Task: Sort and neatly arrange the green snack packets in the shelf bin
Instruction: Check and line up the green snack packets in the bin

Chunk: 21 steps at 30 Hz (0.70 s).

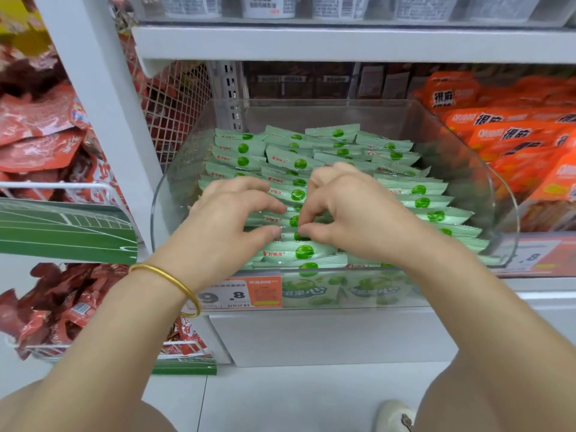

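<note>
Several pale green snack packets (299,163) with a green dot lie in overlapping rows inside a clear plastic shelf bin (505,194). My left hand (227,222) reaches into the middle of the bin, fingers curled round a group of packets in the centre row. My right hand (346,210) is beside it, thumb and fingers pinching the same row of packets (296,219). The two thumbs nearly meet above a packet with a green dot. The hands hide the packets beneath them. A gold bangle circles my left wrist.
Orange snack packs (511,132) fill the bin to the right. Red packets (40,138) sit in wire baskets on the left, with a white shelf post (103,98) between. A price tag (240,294) hangs on the shelf front. White tubs stand on the shelf above.
</note>
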Available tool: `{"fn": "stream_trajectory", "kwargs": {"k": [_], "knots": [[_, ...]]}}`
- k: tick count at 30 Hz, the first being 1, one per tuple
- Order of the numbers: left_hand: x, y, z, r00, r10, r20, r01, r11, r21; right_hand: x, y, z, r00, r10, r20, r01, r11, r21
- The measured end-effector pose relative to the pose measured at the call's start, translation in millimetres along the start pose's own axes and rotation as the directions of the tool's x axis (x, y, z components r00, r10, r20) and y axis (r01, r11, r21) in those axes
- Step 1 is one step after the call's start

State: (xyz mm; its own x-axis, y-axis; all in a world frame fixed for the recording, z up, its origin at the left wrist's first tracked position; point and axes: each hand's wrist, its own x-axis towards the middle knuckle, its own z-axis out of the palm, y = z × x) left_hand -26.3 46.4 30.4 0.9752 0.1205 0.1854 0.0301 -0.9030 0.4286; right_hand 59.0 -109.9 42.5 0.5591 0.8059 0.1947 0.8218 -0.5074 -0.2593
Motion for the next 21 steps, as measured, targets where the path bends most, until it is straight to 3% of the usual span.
{"fn": "stream_trajectory", "kwargs": {"k": [2, 6, 11, 13, 17, 21], "knots": [[1, -2, -1, 1.0, 0.015, 0.012, -0.015, 1.0, -0.024, -2, 1, 8, 0.993, -0.042, -0.108, 0.044, 0.999, 0.016], [2, -4, -3, 1.0, 0.027, -0.014, -0.028, 0.997, -0.066, -6, -3, 15, 0.932, 0.01, -0.361, 0.084, 0.966, 0.243], [2, 8, -6, 0.984, -0.03, -0.177, -0.044, 0.916, -0.399, -8, -1, 7, 0.851, 0.154, -0.502, 0.116, 0.877, 0.466], [3, 17, -7, 0.978, -0.007, -0.21, -0.106, 0.846, -0.523, -8, -1, 2, 0.834, 0.242, -0.496, 0.112, 0.806, 0.581], [8, 28, -5, 0.946, -0.066, -0.318, -0.187, 0.691, -0.699, -9, 3, -5, 0.869, 0.364, -0.335, 0.069, 0.581, 0.811], [14, 33, -4, 0.939, -0.116, -0.324, -0.207, 0.56, -0.802, -7, 9, -4, 0.856, 0.423, -0.298, 0.02, 0.547, 0.837]]}}
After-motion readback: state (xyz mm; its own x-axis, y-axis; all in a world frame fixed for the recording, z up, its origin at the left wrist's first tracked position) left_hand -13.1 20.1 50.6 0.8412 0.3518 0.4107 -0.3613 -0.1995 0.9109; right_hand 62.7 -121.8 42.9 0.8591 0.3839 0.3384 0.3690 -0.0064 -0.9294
